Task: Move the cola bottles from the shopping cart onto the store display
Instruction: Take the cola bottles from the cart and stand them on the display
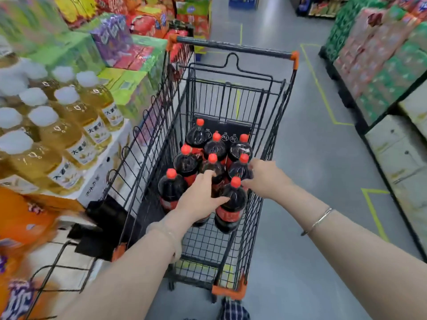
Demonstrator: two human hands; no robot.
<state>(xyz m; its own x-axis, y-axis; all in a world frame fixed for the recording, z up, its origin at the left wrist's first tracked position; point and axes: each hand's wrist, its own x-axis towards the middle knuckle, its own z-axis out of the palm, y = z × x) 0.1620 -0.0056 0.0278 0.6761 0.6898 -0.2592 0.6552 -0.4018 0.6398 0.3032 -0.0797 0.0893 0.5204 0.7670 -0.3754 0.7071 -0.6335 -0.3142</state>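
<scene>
Several dark cola bottles with red caps stand in the black wire shopping cart (265,125). My left hand (199,199) reaches into the cart and grips the top of one cola bottle (203,220), hiding its cap; the thumb lies against the nearest cola bottle (231,204). My right hand (265,179) holds the shoulder of the bottle on the right side (239,170), fingers behind it and thumb in front. Other bottles, such as the one at the left (171,188), stand untouched. The display's cola spot is not in view.
On the left, close to the cart, a display holds yellow drink bottles with white caps (60,132) on cartons, with stacked colourful boxes (129,54) behind. Pallets of boxed goods (381,61) line the right. The grey aisle floor (312,181) has yellow tape lines.
</scene>
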